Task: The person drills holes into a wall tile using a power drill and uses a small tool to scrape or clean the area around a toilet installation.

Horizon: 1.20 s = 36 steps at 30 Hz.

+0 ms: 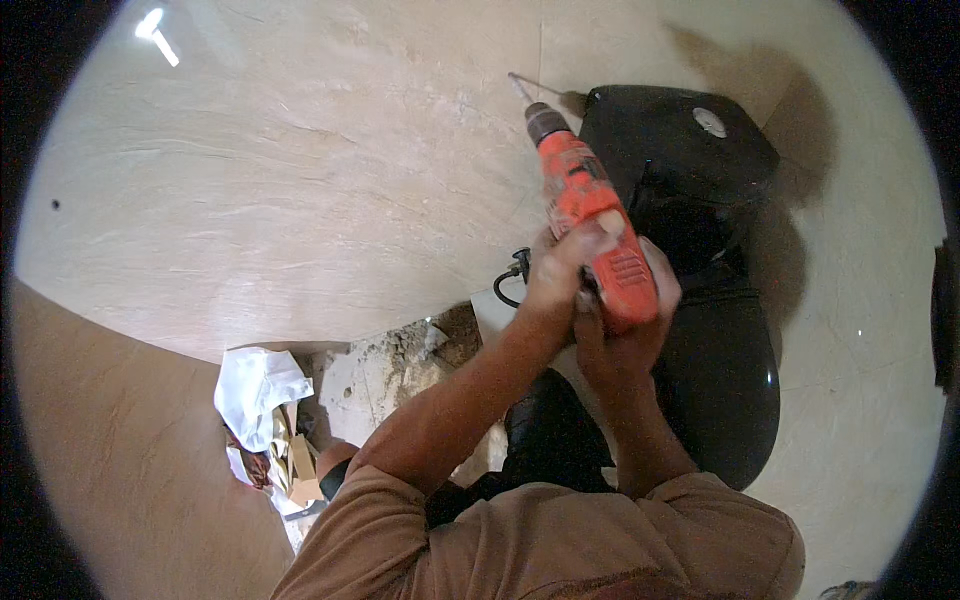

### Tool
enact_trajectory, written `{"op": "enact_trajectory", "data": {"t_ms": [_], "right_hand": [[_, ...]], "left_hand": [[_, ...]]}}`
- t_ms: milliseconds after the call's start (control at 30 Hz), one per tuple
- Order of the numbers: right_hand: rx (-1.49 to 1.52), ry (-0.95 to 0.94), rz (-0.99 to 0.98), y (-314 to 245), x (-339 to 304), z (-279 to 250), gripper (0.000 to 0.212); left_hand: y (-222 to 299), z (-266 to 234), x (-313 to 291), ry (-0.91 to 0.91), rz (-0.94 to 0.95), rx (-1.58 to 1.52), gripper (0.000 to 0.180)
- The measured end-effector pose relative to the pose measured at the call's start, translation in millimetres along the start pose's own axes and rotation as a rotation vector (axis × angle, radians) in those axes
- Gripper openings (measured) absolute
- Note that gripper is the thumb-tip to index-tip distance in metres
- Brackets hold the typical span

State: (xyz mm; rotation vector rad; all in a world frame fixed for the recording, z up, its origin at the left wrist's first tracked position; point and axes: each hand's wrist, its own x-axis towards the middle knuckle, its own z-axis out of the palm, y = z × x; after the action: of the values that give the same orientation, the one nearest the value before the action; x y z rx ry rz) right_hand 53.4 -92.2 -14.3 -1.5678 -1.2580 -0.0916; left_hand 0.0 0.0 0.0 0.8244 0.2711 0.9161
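The drill [588, 215] lies between the left hand [570, 265] and the right hand [650, 300], its tip at the wall [300, 180] just left of a tile joint [541, 50]. Right of the drill stands the toilet tank [650, 130], with the toilet lid [715, 390] nearer the person. A valve [520, 265] sits left of the toilet, near the wall's lower edge. Farther left, rubble [434, 340] lies on the floor [365, 385]; at the floor's left edge, a bag [260, 385] lies beside cardboard [303, 460].
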Motion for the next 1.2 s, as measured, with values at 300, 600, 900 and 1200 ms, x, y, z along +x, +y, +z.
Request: {"op": "enact_trajectory", "data": {"t_ms": [300,600,900,1200], "right_hand": [[0.175,0.103,-0.068,-31.4,25.3,-6.8,0.071],[0.276,0.102,-0.05,-36.6,2.9,-7.1,0.068],[0.406,-0.184,-0.012,-28.0,-73.3,31.0,0.078],[0.322,-0.636,0.212,-16.1,-124.8,66.6,0.071]], "left_hand": [[56.8,21.7,-3.1,-0.058,-0.203,-0.016,0.057],[60.0,21.2,-24.1,-0.01,-0.312,0.025,0.057],[24.0,-65.4,-97.2,0.241,-0.332,-0.107,0.063],[20.2,-148.6,-164.7,0.517,-0.186,-0.01,0.048]]}}
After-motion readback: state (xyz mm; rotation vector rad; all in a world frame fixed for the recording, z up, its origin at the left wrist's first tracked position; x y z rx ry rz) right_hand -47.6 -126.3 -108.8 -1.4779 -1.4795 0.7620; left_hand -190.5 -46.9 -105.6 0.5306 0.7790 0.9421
